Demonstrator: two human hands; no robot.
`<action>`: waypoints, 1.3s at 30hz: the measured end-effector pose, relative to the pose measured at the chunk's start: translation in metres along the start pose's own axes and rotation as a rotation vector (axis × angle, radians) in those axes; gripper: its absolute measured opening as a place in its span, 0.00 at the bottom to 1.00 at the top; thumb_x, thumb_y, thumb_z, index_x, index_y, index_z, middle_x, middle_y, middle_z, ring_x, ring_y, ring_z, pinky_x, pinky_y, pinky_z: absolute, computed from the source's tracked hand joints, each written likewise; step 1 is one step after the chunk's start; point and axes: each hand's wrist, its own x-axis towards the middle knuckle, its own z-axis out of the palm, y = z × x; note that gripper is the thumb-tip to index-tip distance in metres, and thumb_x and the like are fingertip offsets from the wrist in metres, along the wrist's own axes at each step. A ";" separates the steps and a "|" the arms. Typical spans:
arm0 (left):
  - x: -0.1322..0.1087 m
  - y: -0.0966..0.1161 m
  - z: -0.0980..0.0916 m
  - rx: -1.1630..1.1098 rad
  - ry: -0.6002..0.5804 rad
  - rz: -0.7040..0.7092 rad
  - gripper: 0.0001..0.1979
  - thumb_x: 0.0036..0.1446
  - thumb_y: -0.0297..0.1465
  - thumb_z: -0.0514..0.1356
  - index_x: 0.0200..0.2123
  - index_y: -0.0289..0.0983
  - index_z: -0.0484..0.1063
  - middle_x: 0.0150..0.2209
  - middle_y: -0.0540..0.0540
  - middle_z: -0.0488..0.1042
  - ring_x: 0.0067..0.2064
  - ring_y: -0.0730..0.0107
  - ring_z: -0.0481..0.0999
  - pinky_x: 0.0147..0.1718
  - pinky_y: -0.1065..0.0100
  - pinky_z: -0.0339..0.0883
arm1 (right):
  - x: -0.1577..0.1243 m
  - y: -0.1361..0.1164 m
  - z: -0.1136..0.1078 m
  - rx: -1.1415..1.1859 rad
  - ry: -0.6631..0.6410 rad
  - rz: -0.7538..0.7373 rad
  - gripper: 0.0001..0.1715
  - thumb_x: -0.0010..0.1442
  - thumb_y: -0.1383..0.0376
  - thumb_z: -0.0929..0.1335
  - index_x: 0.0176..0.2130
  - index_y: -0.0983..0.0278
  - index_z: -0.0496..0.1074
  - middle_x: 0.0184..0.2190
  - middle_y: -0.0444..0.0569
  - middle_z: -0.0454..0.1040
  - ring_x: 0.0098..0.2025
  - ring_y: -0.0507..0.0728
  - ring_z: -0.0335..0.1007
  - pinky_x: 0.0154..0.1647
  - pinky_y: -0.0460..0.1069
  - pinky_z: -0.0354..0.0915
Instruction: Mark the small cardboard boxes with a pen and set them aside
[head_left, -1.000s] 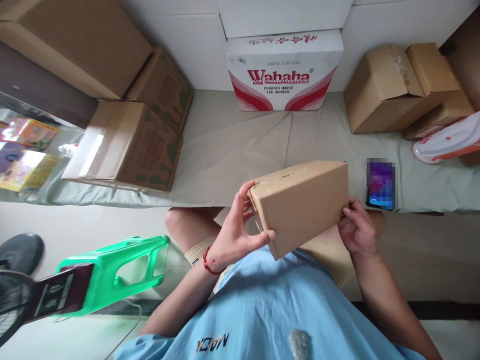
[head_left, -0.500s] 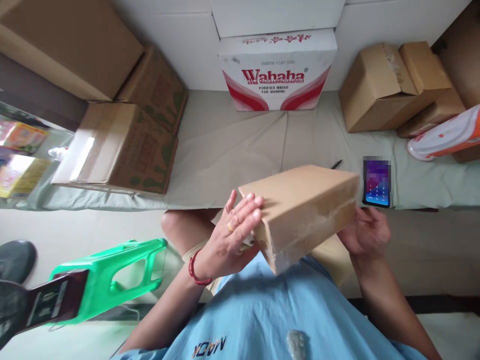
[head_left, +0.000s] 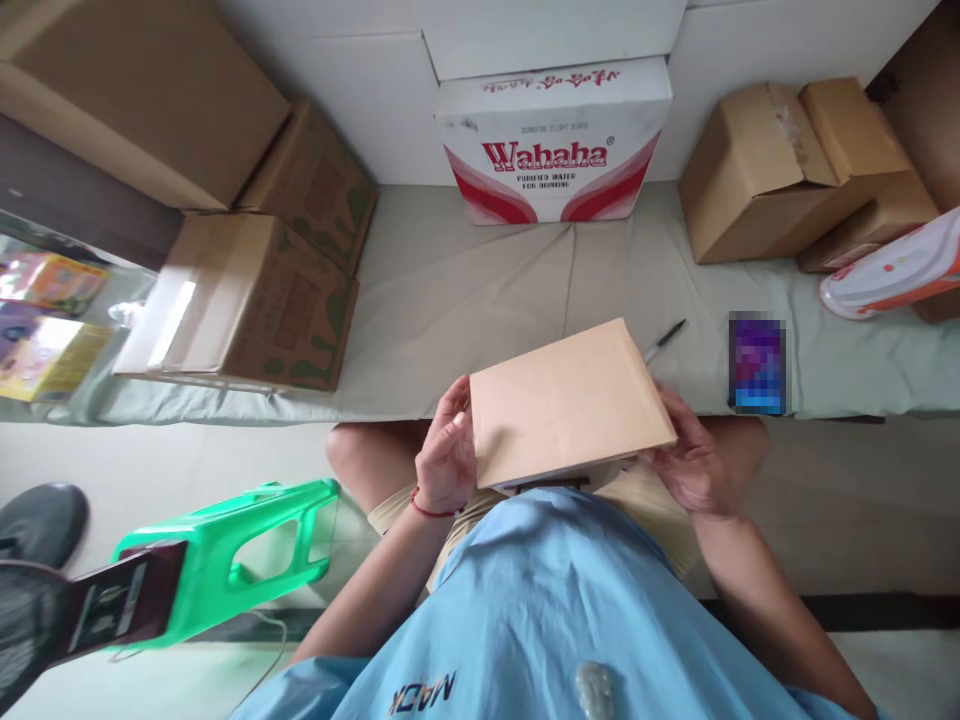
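Observation:
I hold a small plain cardboard box [head_left: 566,402] over my lap, one broad face turned up toward the camera. My left hand [head_left: 444,455] grips its left end, fingers curled around the edge. My right hand [head_left: 686,460] clasps its right end from beneath and beside. Just past the box, a black pen [head_left: 664,340] lies on the cloth-covered table [head_left: 465,290]. A phone [head_left: 757,362] rests on the table to the right of my right hand.
A white Wahaha carton [head_left: 555,140] stands at the back. Brown cartons [head_left: 255,300] are stacked left, more cartons [head_left: 795,170] at the right. A white and orange object [head_left: 892,270] lies far right. A green plastic stool [head_left: 225,555] stands at my left.
The box has been rotated in both hands, from its taped edge facing me to a flat face up, and lowered toward my lap. The pen came into view behind it.

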 end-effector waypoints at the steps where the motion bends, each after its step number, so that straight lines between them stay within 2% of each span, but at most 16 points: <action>1: 0.001 -0.001 -0.001 -0.015 0.016 -0.075 0.27 0.61 0.43 0.68 0.62 0.42 0.78 0.67 0.40 0.75 0.71 0.46 0.72 0.70 0.48 0.68 | 0.000 -0.004 0.001 -0.027 -0.048 -0.039 0.35 0.56 0.54 0.83 0.62 0.44 0.79 0.74 0.43 0.68 0.79 0.67 0.59 0.79 0.67 0.60; 3: 0.003 0.003 -0.003 -0.011 0.023 -0.140 0.29 0.56 0.39 0.73 0.60 0.40 0.79 0.65 0.40 0.77 0.67 0.49 0.76 0.65 0.54 0.73 | 0.000 -0.010 -0.001 -0.055 -0.127 -0.092 0.32 0.59 0.54 0.81 0.61 0.42 0.80 0.74 0.43 0.68 0.79 0.67 0.58 0.78 0.66 0.62; 6: 0.004 0.013 -0.007 0.020 0.025 -0.085 0.35 0.47 0.31 0.78 0.61 0.41 0.80 0.67 0.41 0.76 0.66 0.55 0.76 0.62 0.63 0.73 | -0.001 -0.018 -0.010 -0.129 -0.219 -0.109 0.26 0.64 0.58 0.78 0.60 0.43 0.81 0.73 0.44 0.70 0.79 0.67 0.60 0.79 0.67 0.60; 8: 0.005 0.019 -0.008 0.037 0.020 -0.022 0.36 0.46 0.29 0.79 0.61 0.44 0.79 0.69 0.43 0.75 0.67 0.57 0.75 0.63 0.65 0.72 | -0.001 -0.020 -0.016 -0.189 -0.265 -0.092 0.26 0.66 0.58 0.76 0.62 0.45 0.81 0.73 0.44 0.70 0.79 0.67 0.58 0.81 0.68 0.56; 11: 0.001 0.023 -0.008 0.086 0.001 0.108 0.32 0.45 0.26 0.80 0.55 0.46 0.80 0.70 0.45 0.74 0.73 0.54 0.69 0.68 0.60 0.67 | -0.002 -0.020 -0.020 -0.164 -0.273 -0.050 0.30 0.67 0.50 0.74 0.66 0.45 0.78 0.75 0.43 0.67 0.81 0.68 0.54 0.82 0.68 0.52; 14: -0.008 0.026 -0.004 0.167 -0.038 0.226 0.26 0.47 0.25 0.80 0.49 0.45 0.78 0.67 0.44 0.76 0.77 0.48 0.65 0.74 0.47 0.61 | -0.004 -0.018 -0.014 -0.091 -0.212 -0.048 0.39 0.64 0.42 0.75 0.71 0.42 0.72 0.80 0.38 0.56 0.83 0.68 0.48 0.82 0.68 0.52; 17: -0.021 0.028 0.003 0.245 -0.123 0.312 0.17 0.53 0.24 0.76 0.43 0.43 0.78 0.61 0.43 0.81 0.75 0.44 0.67 0.74 0.37 0.59 | -0.006 -0.019 -0.005 -0.102 -0.141 -0.040 0.62 0.55 0.38 0.80 0.78 0.39 0.56 0.84 0.36 0.39 0.85 0.68 0.38 0.82 0.68 0.50; 18: -0.025 0.028 0.006 0.274 -0.155 0.342 0.15 0.55 0.24 0.75 0.42 0.43 0.78 0.59 0.43 0.82 0.74 0.44 0.69 0.74 0.36 0.60 | -0.006 -0.020 -0.003 -0.126 -0.123 -0.023 0.68 0.53 0.38 0.81 0.80 0.40 0.51 0.84 0.37 0.36 0.85 0.68 0.36 0.83 0.68 0.49; 20: -0.029 0.028 0.012 0.322 -0.206 0.392 0.12 0.58 0.23 0.72 0.42 0.42 0.78 0.58 0.42 0.83 0.73 0.44 0.72 0.72 0.36 0.64 | -0.004 -0.021 -0.002 -0.190 -0.098 0.002 0.73 0.53 0.40 0.82 0.81 0.43 0.47 0.84 0.42 0.37 0.85 0.68 0.35 0.83 0.67 0.47; 22: -0.030 0.026 0.017 0.333 -0.219 0.429 0.13 0.60 0.22 0.71 0.45 0.43 0.78 0.59 0.42 0.81 0.73 0.46 0.71 0.72 0.39 0.65 | -0.001 -0.023 -0.006 -0.274 -0.092 -0.017 0.71 0.55 0.44 0.82 0.82 0.45 0.47 0.84 0.44 0.41 0.85 0.68 0.38 0.83 0.66 0.46; 24: -0.030 0.024 0.020 0.312 -0.184 0.436 0.17 0.59 0.22 0.70 0.49 0.44 0.77 0.65 0.42 0.77 0.75 0.48 0.68 0.72 0.43 0.65 | 0.005 -0.025 -0.010 -0.384 -0.115 -0.070 0.66 0.57 0.49 0.82 0.81 0.45 0.51 0.83 0.45 0.45 0.84 0.68 0.41 0.84 0.67 0.45; 26: -0.030 0.022 0.021 0.272 -0.147 0.403 0.20 0.58 0.24 0.71 0.52 0.45 0.76 0.72 0.42 0.69 0.77 0.49 0.65 0.73 0.45 0.63 | 0.009 -0.028 -0.014 -0.516 -0.161 -0.132 0.61 0.57 0.50 0.83 0.78 0.44 0.58 0.83 0.45 0.49 0.84 0.70 0.43 0.83 0.69 0.45; 28: -0.031 0.022 0.021 0.223 -0.136 0.346 0.23 0.57 0.29 0.73 0.54 0.46 0.75 0.75 0.43 0.64 0.78 0.47 0.62 0.75 0.45 0.60 | 0.012 -0.031 -0.015 -0.635 -0.202 -0.182 0.59 0.55 0.50 0.84 0.77 0.45 0.62 0.82 0.48 0.51 0.83 0.72 0.46 0.82 0.71 0.49; 32: -0.034 0.031 0.017 0.148 -0.112 0.346 0.25 0.55 0.36 0.73 0.56 0.47 0.75 0.72 0.43 0.68 0.78 0.46 0.60 0.78 0.44 0.52 | 0.013 -0.041 -0.006 -0.775 -0.234 -0.272 0.60 0.52 0.46 0.84 0.75 0.47 0.65 0.78 0.54 0.55 0.79 0.75 0.55 0.77 0.69 0.62; 35: -0.024 0.038 0.013 0.144 -0.030 0.414 0.25 0.54 0.37 0.73 0.55 0.47 0.75 0.71 0.44 0.69 0.77 0.47 0.63 0.79 0.45 0.50 | 0.020 -0.048 0.007 -0.857 -0.261 -0.459 0.55 0.53 0.49 0.84 0.72 0.47 0.67 0.77 0.56 0.54 0.77 0.78 0.57 0.73 0.71 0.67; 39: 0.002 0.031 0.002 0.141 0.061 0.411 0.25 0.53 0.39 0.73 0.55 0.47 0.75 0.66 0.43 0.72 0.71 0.51 0.70 0.74 0.51 0.61 | 0.042 -0.037 0.021 -1.022 -0.223 -0.670 0.48 0.59 0.62 0.82 0.71 0.43 0.66 0.77 0.56 0.54 0.74 0.77 0.63 0.69 0.73 0.70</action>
